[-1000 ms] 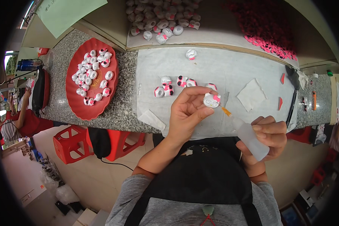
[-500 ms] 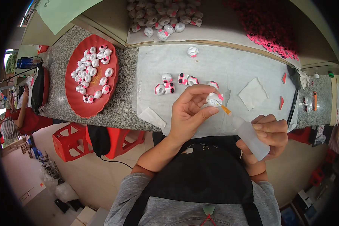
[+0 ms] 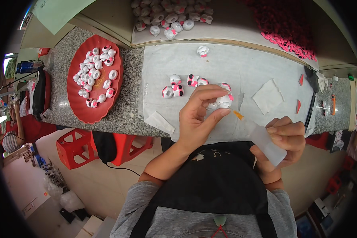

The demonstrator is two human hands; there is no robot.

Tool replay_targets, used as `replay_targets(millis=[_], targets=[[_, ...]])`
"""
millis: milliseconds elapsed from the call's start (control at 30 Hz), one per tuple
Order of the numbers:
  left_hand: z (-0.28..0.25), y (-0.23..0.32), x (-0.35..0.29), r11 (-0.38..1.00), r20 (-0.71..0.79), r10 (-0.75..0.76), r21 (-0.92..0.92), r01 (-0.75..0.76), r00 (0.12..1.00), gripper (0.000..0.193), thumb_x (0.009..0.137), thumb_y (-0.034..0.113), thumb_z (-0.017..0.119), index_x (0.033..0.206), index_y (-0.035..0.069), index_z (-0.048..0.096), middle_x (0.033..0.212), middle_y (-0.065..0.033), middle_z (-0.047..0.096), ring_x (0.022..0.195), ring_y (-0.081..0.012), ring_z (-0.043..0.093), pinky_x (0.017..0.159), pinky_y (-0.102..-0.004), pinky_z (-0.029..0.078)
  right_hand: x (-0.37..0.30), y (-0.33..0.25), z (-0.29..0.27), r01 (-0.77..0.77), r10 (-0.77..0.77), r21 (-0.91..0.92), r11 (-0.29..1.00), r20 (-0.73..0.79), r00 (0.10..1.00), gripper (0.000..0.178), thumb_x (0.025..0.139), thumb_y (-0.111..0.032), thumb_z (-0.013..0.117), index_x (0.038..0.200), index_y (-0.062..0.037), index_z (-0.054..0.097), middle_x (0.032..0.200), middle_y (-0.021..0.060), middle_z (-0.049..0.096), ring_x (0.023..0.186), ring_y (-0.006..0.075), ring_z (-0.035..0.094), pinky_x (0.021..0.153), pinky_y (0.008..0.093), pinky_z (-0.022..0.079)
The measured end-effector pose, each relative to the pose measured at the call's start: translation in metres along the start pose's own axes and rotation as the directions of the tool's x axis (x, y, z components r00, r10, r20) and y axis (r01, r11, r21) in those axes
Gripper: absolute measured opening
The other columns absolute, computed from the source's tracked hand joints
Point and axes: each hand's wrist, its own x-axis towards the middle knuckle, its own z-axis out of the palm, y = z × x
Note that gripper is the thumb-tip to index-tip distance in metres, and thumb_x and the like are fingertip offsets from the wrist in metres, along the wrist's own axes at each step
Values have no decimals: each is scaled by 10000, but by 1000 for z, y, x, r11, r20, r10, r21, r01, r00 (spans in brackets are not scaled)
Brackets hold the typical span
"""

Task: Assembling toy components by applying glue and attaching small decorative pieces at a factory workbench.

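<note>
My left hand pinches a small white figurine head with a pink patch between thumb and fingers, above the paper-covered worktop. In my right hand is a translucent white squeeze bottle, gripped at a tilt. Its orange needle tip points up and left, with the thin end at or very close to the head; contact cannot be made out. Beyond my left hand, several white and pink heads lie on the white paper. A single head lies farther back.
A red scalloped tray of heads stands at the left. On the back shelf lie a pile of heads and many small pink pieces. A white paper square and red slivers lie at right. Red stools stand below.
The head in my left fingers has turned, so its pink patch shows differently. My right hand and the bottle have shifted slightly right.
</note>
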Motion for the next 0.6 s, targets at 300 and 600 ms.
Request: replay_targets(millis=[300,600], targets=[[-12,6,6,999,-37,29,32,-28,999,324,657,-108,541,958,-20,462,1003,-129,449,958,-194,445,825,-294,357,12,22,-11,-106,110,80,991,-49,993,390,535,-40,704,806,-49,423,770,95,445,588,135,449,530,238,393],[-23,12,10,997,-186,-2,-70,-11,983,333,662,-92,556,971,-23,453,1004,-128,459,948,-192,465,827,-287,362,96,112,-34,-474,486,-149,868,54,873,273,673,-55,555,925,2,466,743,98,520,688,178,538,565,263,424]])
